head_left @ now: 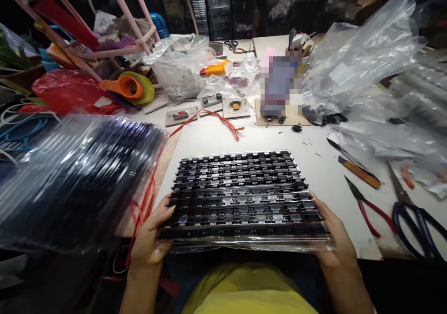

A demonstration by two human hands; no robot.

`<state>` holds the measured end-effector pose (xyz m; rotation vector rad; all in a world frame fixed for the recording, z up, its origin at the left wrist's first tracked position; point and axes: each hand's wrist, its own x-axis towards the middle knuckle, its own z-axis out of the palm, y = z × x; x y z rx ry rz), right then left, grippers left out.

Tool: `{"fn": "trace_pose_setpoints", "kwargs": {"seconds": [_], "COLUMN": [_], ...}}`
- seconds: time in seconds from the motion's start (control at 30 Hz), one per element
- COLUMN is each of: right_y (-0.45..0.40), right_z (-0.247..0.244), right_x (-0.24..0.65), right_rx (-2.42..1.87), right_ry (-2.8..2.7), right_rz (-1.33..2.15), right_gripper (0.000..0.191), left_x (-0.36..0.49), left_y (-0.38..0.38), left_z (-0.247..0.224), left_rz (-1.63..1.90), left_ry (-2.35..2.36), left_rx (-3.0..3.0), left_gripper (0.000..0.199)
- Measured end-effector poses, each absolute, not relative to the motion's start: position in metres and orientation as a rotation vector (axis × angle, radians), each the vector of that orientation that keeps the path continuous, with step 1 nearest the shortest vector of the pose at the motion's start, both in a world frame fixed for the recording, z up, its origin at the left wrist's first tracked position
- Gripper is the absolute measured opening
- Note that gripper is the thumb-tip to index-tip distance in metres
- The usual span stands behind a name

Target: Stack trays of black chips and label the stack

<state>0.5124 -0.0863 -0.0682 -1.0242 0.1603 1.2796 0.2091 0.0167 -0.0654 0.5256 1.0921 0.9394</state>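
Observation:
Between my two hands is a clear plastic tray (237,197) filled with rows of small black parts with metal pins. My left hand (153,230) grips its left edge, thumb on top and the other fingers mostly hidden beneath. At the right edge my right hand (333,235) holds the tray too, its fingers largely out of sight under the plastic. The tray lies close in front of my body, its near edge at the table's front. To the left rests a stack of similar trays (80,179) with dark contents.
Red-handled pliers (370,207), large scissors (415,211) and an orange-handled cutter (359,172) lie to the right. Red plastic string (223,120) trails over the table. Clear plastic bags (366,58) pile up behind. A pink rack (122,6) stands at back left.

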Motion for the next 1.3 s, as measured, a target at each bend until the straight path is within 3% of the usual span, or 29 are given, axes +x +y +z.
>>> {"fn": "trace_pose_setpoints", "kwargs": {"seconds": [0.17, 0.37, 0.9, 1.3], "right_y": [-0.085, -0.084, -0.097, -0.100], "right_z": [-0.070, -0.070, -0.070, -0.075], "right_x": [0.513, 0.506, 0.509, 0.511], "right_rx": [-1.003, -0.944, -1.012, -1.069], "right_ry": [0.163, 0.053, -0.099, -0.102], "right_rz": [1.283, 1.152, 1.201, 1.198], "right_gripper": [0.026, 0.049, 0.052, 0.027], "left_x": [0.212, 0.217, 0.219, 0.211], "left_y": [0.018, 0.020, 0.020, 0.021], "left_z": [-0.062, -0.055, -0.061, -0.064], "left_rz": [1.000, 0.988, 1.084, 1.028], "left_ry": [1.269, 1.198, 1.230, 1.191], "left_rx": [0.461, 0.349, 0.334, 0.279], "left_gripper": [0.050, 0.039, 0.028, 0.041]}}
